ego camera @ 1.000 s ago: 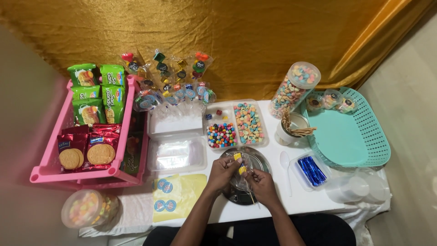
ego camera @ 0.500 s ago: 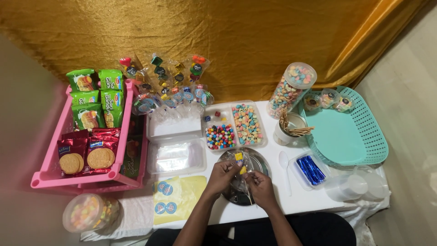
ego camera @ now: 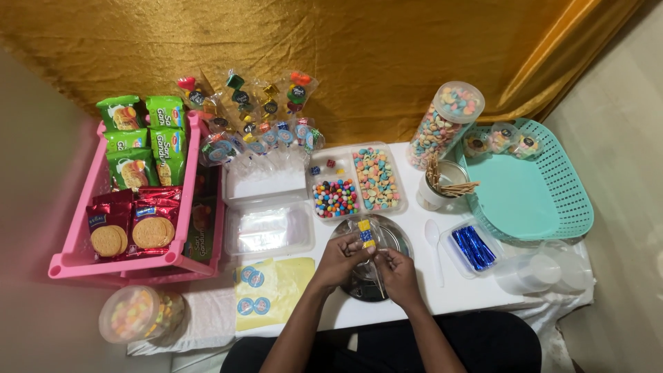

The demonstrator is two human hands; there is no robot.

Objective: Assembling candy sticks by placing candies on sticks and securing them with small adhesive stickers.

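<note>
Both my hands are meeting over the round steel plate [ego camera: 395, 233] at the table's near edge. My left hand [ego camera: 336, 261] and right hand [ego camera: 399, 273] are pinching a thin clear candy packet [ego camera: 367, 237] between fingertips, fingers curled in, not spread. Packet is showing small yellow and blue candy pieces stacked at its upper end, a clear tail running down between my hands; it's standing roughly upright above the plate.

Just left of my left wrist a yellow sticker sheet [ego camera: 290, 280] with round blue stickers is lying flat. Right of the plate a white spoon [ego camera: 434, 238] and a tub of blue foil ties [ego camera: 473, 247] are sitting, with stacked clear cups [ego camera: 545, 271] beyond them.

Past the plate, a divided tray [ego camera: 356, 181] is holding coloured candy balls and pastel sweets; an empty clear box [ego camera: 268, 228] beside it. A white cup of wooden sticks [ego camera: 442, 185] is standing near a teal basket [ego camera: 552, 200]. Far side: a tall candy jar [ego camera: 442, 128], wrapped lollipop packets [ego camera: 255, 121], a pink rack [ego camera: 131, 259] of biscuit packs. Nothing is blocking my hands.
</note>
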